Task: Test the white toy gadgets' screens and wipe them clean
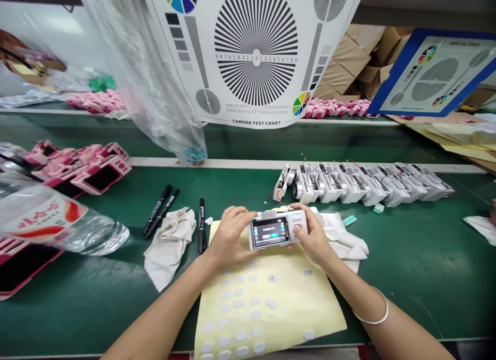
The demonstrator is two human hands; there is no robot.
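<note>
Two hands, left hand (228,238) and right hand (314,236), have fingers (237,214) clamped around the ends of a white-and-silver compact camera (277,229), its rear screen lit, held over a yellow sheet of stick-on pads (267,318) near the front edge of the green counter (406,298).

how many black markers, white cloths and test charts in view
markers: 3
cloths: 3
test charts: 2
total: 8
</note>
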